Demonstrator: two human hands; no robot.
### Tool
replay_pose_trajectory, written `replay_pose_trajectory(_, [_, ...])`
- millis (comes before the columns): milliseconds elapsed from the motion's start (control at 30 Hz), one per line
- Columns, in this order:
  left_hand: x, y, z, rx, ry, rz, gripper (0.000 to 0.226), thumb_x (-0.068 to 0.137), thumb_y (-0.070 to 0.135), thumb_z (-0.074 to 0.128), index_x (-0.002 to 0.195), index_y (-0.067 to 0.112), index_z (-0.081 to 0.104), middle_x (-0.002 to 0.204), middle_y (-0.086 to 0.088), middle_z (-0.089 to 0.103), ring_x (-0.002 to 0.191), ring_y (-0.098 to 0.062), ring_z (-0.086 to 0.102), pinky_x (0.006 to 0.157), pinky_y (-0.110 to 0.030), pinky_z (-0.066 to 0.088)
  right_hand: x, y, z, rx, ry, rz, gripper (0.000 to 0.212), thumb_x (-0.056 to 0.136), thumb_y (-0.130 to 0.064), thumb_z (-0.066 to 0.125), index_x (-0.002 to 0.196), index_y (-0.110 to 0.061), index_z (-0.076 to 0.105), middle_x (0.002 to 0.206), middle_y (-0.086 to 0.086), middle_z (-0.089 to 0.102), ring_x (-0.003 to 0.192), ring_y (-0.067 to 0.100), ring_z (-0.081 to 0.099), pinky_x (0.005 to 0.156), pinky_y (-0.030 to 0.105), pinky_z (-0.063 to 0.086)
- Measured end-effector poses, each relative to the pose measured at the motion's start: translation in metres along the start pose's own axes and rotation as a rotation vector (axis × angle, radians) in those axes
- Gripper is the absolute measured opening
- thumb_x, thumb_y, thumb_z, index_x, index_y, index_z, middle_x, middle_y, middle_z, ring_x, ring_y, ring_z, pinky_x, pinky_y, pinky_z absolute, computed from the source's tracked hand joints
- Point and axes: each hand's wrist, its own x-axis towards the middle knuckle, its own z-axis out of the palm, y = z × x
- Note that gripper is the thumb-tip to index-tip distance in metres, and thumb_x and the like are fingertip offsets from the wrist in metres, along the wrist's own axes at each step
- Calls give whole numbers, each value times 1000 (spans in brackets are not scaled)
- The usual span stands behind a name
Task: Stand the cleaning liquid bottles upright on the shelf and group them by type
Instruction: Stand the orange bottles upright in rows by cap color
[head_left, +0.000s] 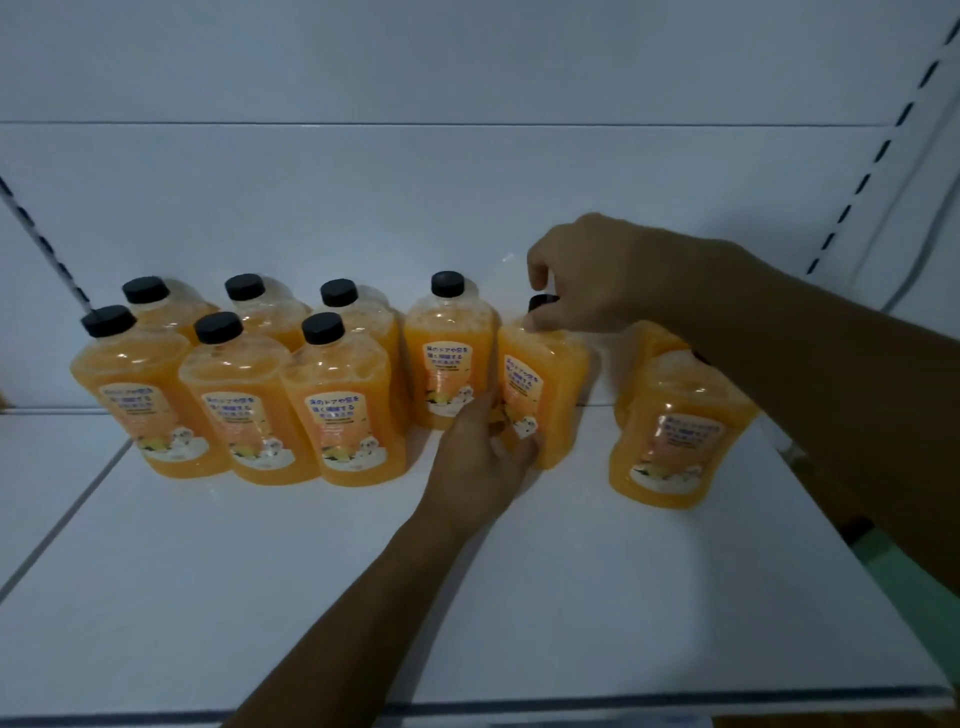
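Six orange cleaning liquid bottles stand upright, two rows of three, at the shelf's back-left. A seventh bottle stands just right of that block, along the back edge. Right beside it, the held bottle is nearly upright, tilted slightly. The right hand pinches its black cap; the left hand cups its lower body, fingers wrapped round the label. Toward the shelf's right edge, two more bottles stand apart from the group, partly hidden by the right forearm.

All bottles look like one type. Likely remaining: seat the held bottle, then move the right pair into the block.
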Motion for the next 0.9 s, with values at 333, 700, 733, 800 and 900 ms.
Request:
replay_pose_trajectory(333, [-5,-11,-5,43,186,-122,41,81,36,74,116,28,53,113,17,61,101,-5,61,80,-17,52,-12,22,9,401,-38,-197,25,90,-29,66,114,-25,63,110,-5,63,95,10,58,80,28,46])
replay_pose_trajectory(700, [-32,-17,-32,511,461,-101,28,83,38,73,92,25,50,91,4,66,76,-11,58,61,-19,41,11,-18,24,532,70,-335,28,88,-28,68,116,-30,65,115,-7,61,95,6,62,72,7,41])
replay_pose_trajectory(733, [-33,-18,-34,570,461,-88,26,83,39,72,89,25,50,86,3,66,71,-10,56,57,-17,36,13,-21,24,531,86,-350,29,88,-28,69,116,-28,66,116,-6,62,97,7,61,72,6,41])
replay_pose_trajectory(800, [-35,-20,-37,685,448,-61,22,84,41,71,85,24,58,82,5,69,67,-12,59,55,-15,32,16,-25,24,541,101,-373,30,87,-27,69,116,-25,66,116,-4,64,101,8,61,79,10,43])
replay_pose_trajectory(900, [-36,-21,-38,733,411,-62,21,87,44,66,91,24,65,88,7,72,74,-15,67,60,-21,42,18,-28,25,565,107,-387,30,87,-26,69,116,-23,67,114,-5,65,102,8,60,83,16,46])
